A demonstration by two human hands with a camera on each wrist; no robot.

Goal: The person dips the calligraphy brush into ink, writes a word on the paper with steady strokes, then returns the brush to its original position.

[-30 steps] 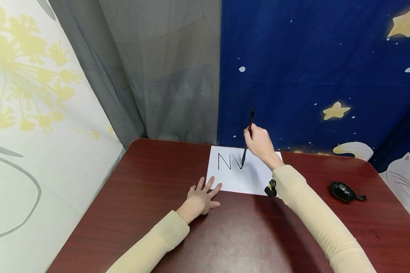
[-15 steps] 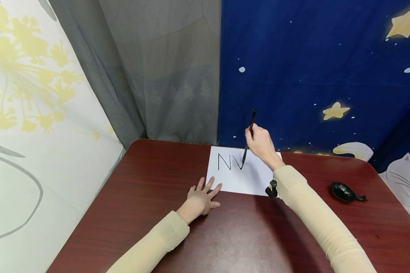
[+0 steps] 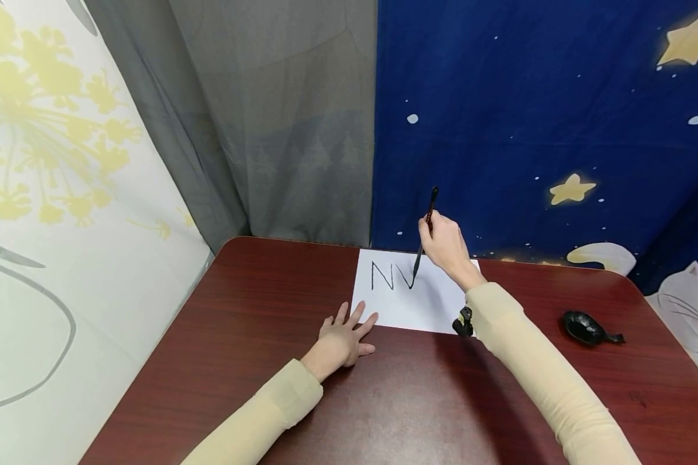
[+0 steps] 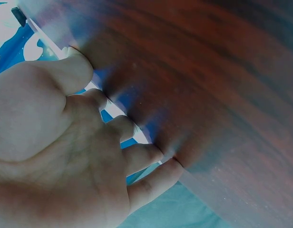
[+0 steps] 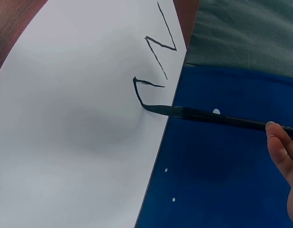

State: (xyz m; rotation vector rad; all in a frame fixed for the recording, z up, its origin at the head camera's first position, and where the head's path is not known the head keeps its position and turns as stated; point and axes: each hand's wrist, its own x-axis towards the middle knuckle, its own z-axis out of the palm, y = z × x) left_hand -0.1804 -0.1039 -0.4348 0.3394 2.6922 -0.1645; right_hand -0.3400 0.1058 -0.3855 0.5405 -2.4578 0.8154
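My right hand [image 3: 444,244] pinches a dark writing brush [image 3: 431,205] by its handle, over the far part of a white sheet of paper [image 3: 395,309]. In the right wrist view the wet black bristles [image 5: 161,109] touch the paper at the end of a fresh stroke. An N and a V-like mark in thin black lines stand on the sheet. My left hand [image 3: 340,339] lies palm down with fingers spread, fingertips at the sheet's near left corner. The left wrist view shows its palm [image 4: 80,142] arched over the wood, fingertips against the surface.
A black, glossy, small dish with a short handle [image 3: 584,327] sits on the reddish-brown table [image 3: 256,336] to the right. Grey [image 3: 302,129] and blue star-print curtains [image 3: 471,97] hang behind the far edge. A white patterned cloth [image 3: 64,258] borders the left side.
My right hand has moved slightly right and the brush tip slightly up the sheet, lengthening the second stroke of the V-like mark. The left hand stays in place.
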